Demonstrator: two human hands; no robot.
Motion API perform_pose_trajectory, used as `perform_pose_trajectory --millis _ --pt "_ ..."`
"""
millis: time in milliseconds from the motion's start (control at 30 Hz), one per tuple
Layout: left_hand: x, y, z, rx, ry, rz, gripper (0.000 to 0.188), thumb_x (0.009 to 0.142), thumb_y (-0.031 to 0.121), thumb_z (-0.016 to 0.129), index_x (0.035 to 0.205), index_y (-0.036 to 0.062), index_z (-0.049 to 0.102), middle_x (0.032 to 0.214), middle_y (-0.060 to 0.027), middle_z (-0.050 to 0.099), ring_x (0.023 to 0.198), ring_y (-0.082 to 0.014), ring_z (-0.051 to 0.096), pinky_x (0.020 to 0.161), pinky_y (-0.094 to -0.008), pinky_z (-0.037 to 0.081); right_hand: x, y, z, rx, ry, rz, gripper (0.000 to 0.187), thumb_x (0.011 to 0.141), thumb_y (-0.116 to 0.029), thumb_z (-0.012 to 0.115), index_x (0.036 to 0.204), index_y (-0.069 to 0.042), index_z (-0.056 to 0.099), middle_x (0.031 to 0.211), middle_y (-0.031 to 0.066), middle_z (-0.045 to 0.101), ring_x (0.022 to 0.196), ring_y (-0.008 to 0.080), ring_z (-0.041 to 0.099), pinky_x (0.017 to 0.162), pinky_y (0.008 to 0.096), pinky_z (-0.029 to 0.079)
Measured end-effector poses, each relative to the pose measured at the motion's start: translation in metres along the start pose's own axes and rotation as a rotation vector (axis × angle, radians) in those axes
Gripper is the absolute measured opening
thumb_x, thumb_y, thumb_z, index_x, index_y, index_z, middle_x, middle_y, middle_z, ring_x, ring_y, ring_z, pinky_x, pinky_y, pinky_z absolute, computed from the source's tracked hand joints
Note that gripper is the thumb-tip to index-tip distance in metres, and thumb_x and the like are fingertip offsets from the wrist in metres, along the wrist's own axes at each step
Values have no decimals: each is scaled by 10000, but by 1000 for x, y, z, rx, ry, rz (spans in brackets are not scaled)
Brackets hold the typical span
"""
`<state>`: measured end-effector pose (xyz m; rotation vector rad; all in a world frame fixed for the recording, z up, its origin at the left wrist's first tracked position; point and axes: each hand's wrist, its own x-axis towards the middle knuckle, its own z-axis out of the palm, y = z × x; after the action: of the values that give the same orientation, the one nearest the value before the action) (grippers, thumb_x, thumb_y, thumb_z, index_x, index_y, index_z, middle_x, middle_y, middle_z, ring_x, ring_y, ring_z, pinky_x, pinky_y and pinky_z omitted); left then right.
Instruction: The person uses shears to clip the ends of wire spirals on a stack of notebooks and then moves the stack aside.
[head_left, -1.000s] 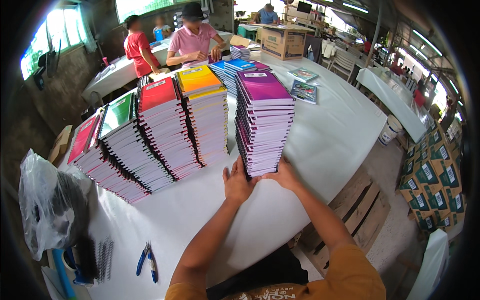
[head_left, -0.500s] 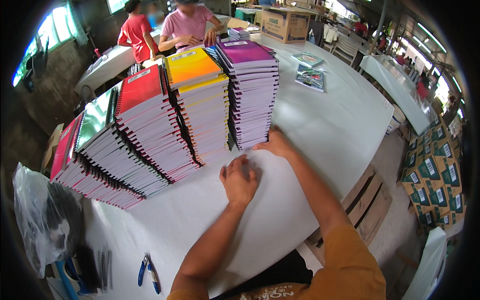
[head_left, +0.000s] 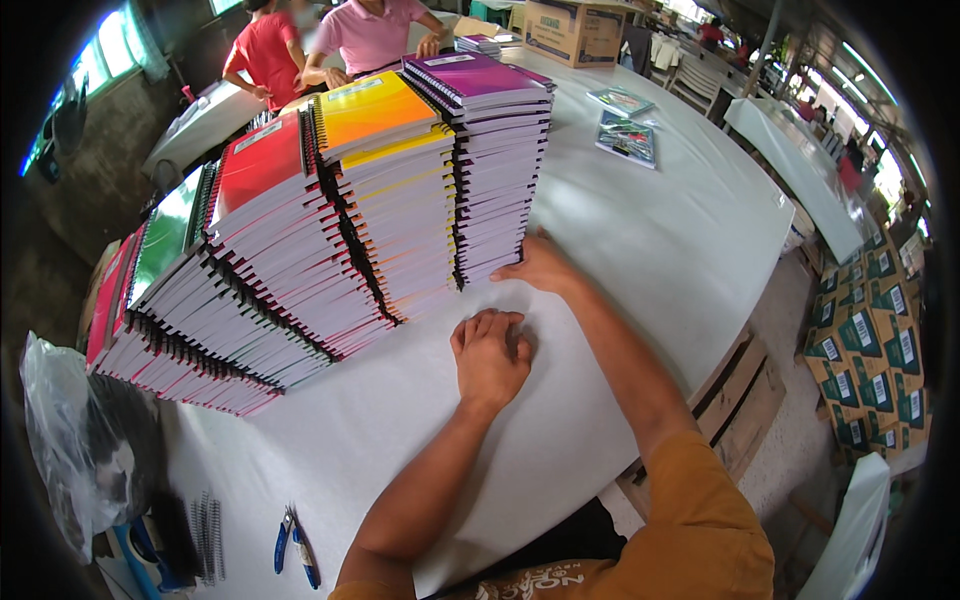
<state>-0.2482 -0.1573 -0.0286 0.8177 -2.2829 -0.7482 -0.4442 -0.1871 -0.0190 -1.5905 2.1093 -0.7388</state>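
Several tall stacks of spiral-bound notebooks stand side by side in a row, with a purple notebook stack (head_left: pixel 500 180) at the right end. To its left come a yellow-orange stack (head_left: pixel 395 210), a red stack (head_left: pixel 285 225), a green stack (head_left: pixel 185 270) and a pink stack (head_left: pixel 125 290). My right hand (head_left: pixel 545 265) presses the lower right corner of the purple stack, thumb in front and fingers spread along its side. Resting on the table just in front, my left hand (head_left: pixel 490 365) has its fingers curled in, with nothing visible in them.
Blue-handled nippers (head_left: pixel 297 545), metal spiral coils (head_left: pixel 207 540) and a clear plastic bag (head_left: pixel 70 440) lie at the near left. Two booklets (head_left: pixel 627 140) are on the white table (head_left: pixel 660 250). A cardboard box (head_left: pixel 575 32) stands behind. Two people are across the table.
The bottom of the purple stack has shifted left with my right hand against it, and the neighbouring stacks appear slightly further left. My left hand has moved slightly right, its fingers more curled.
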Motion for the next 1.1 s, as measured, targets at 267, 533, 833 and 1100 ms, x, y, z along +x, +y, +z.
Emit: perform_pose_trajectory --millis 267,533,833,1100 --pt "-1 -3 -6 28 -52 9 298 738 143 603 1033 107 595 1084 -55 559 1137 -225 446 1015 -404 265 8 3 4 191 -87 -55 503 729 -266 711 1170 -94 541 1139 87 611 1183 248 480 1094 533 95" --pt "0 -1 -7 -14 -55 45 290 727 113 607 1016 115 601 1077 -33 569 1112 -227 466 991 -386 283 42 20 -54 1492 463 -161 691 916 -538 390 1424 -84 277 1399 119 391 1266 218 367 1024 340 302" --pt "0 -2 -3 3 -50 49 276 738 151 616 1013 127 613 1091 -27 569 1113 -219 463 994 -387 278 41 -52 -90 1413 92 -297 888 813 -770 220 1377 -102 379 1370 72 434 1238 225 407 1036 357 302" --pt "0 -1 -4 18 -22 51 252 747 195 646 992 137 624 1070 -11 581 1076 -221 472 980 -374 290 51 -102 -114 1274 118 -546 841 836 -740 208 1423 -147 315 1414 78 369 1257 214 383 1058 336 281"
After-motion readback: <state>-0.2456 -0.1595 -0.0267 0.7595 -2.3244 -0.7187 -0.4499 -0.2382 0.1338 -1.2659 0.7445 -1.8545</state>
